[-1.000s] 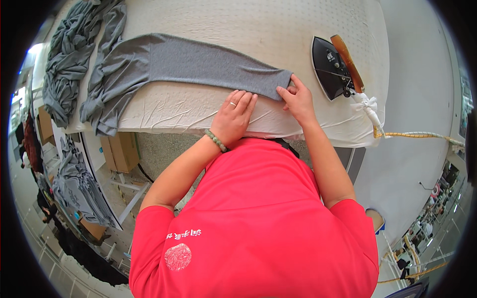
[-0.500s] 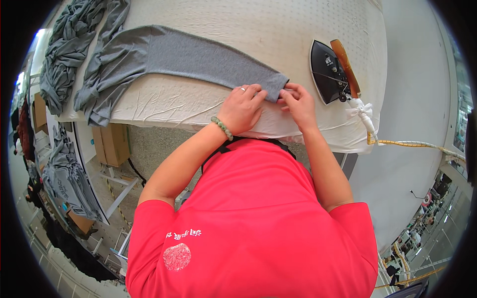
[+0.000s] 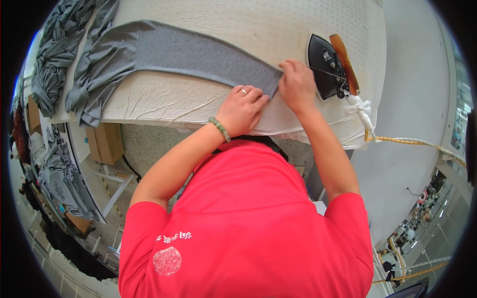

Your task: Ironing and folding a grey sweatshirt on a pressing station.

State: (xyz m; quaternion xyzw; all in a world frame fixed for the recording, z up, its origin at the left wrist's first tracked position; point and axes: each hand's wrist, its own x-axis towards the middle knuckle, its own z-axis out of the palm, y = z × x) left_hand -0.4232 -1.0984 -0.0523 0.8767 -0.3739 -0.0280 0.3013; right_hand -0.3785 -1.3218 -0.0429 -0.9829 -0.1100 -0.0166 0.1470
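A grey knit garment lies on the white padded ironing table, its long sleeve (image 3: pixel 198 54) stretched out flat toward the right. My left hand (image 3: pixel 242 108), wearing a ring and a bead bracelet, presses bent fingers on the near edge of the sleeve close to its end. At the sleeve's end, my right hand (image 3: pixel 298 87) has its fingers curled and drawn together at the far corner; the fingertips partly hide the fabric there. Just right of that hand rests a black iron (image 3: pixel 325 67) with a brown handle, which neither hand holds.
More of the grey fabric (image 3: pixel 62 54) is bunched at the table's left end. A wrapped hose and cord (image 3: pixel 397 141) run from the iron off to the right. Below the table's left side stand a cardboard box (image 3: pixel 105 144) and a stack of grey garments (image 3: pixel 64 184).
My right hand has moved up from the near part of the sleeve's end to its far corner. My left hand stays on the near edge. The whole view has shifted slightly.
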